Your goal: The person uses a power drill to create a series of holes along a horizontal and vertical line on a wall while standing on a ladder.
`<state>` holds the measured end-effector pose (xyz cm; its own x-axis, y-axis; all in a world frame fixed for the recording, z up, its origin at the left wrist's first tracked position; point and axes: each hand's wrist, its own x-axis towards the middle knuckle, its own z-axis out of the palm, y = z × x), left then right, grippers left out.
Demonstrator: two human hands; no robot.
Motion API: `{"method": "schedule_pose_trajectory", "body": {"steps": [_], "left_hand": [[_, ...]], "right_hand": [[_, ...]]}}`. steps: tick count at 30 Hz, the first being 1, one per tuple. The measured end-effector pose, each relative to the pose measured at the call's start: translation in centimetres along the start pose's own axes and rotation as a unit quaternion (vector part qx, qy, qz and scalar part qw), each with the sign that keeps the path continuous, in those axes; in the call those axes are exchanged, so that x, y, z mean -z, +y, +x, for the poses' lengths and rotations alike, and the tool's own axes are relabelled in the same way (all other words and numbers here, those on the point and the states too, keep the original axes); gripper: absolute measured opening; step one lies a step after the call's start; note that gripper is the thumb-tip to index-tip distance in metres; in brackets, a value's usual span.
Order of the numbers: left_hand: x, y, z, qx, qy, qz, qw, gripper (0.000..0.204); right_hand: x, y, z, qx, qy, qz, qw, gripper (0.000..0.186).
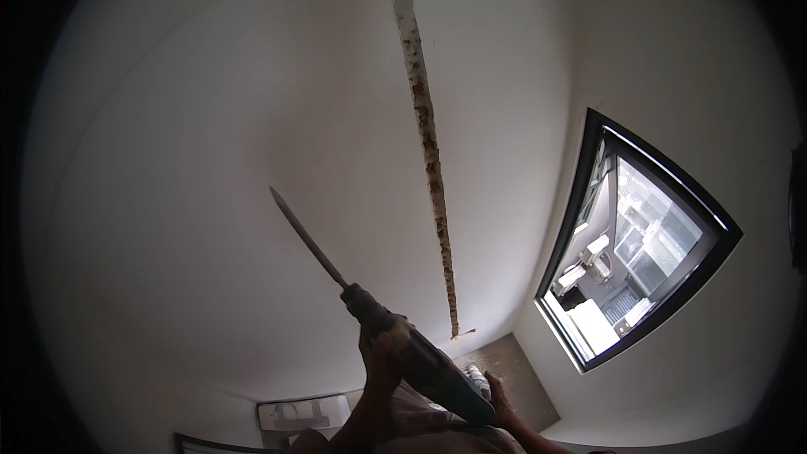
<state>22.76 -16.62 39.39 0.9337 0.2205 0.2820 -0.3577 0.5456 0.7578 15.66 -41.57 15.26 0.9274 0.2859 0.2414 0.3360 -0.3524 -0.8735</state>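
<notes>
Item: a teal-and-black, long-bodied power tool (pixel 429 370), at 6 o'clock in the view, lying on a slant. Fitted with a long, thin, dark metal bit (pixel 307 237), aimed at 11 o'clock (whether its tip touches anything cannot be told).

Left hand (pixel 380 360): on the 9 o'clock side of the tool's body, fingers wrapped around it in a grip.

Right hand (pixel 502 405): at the tool's rear end, toward 4 o'clock; partly hidden, so whether its fingers are closed cannot be told.

Behind the tool: a broad, smooth white wall (pixel 252 101). Cut into it, a narrow, rough-edged brown groove (pixel 427 130), running from 12 o'clock down to near 5 o'clock.

At 3 to 4 o'clock: a black-framed rectangular window (pixel 580 202), pale structures beyond its glass.

At 5 o'clock: a grey-brown floor (pixel 525 374).
</notes>
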Motion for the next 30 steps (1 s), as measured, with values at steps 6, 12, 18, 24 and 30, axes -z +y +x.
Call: {"method": "schedule_pose_trajectory", "body": {"steps": [6,12,18,24,30], "left_hand": [[0.3,1.7,0.9,0.054,0.025,-0.067,0.996,0.052],[-8.8,6.5,4.5,0.09,-0.1,-0.113,0.984,0.043],[-17.8,9.8,11.2,-0.002,-0.383,-0.112,0.917,0.078],[-30.9,12.3,13.1,-0.038,-0.393,-0.261,0.881,0.05],[-33.6,15.2,17.5,-0.036,-0.41,-0.262,0.873,0.056]], "right_hand": [[0.2,-7.9,1.9,0.037,0.07,0.157,0.984,0.076],[5.5,-8.8,2.9,0.204,0.143,-0.264,0.932,0.046],[17.7,-25.5,4.7,0.151,0.285,0.207,0.923,0.046],[27.5,-39.6,4.6,0.258,0.361,-0.006,0.896,0.064],[34.9,-51.3,8.9,0.148,0.301,-0.161,0.928,0.048]]}}
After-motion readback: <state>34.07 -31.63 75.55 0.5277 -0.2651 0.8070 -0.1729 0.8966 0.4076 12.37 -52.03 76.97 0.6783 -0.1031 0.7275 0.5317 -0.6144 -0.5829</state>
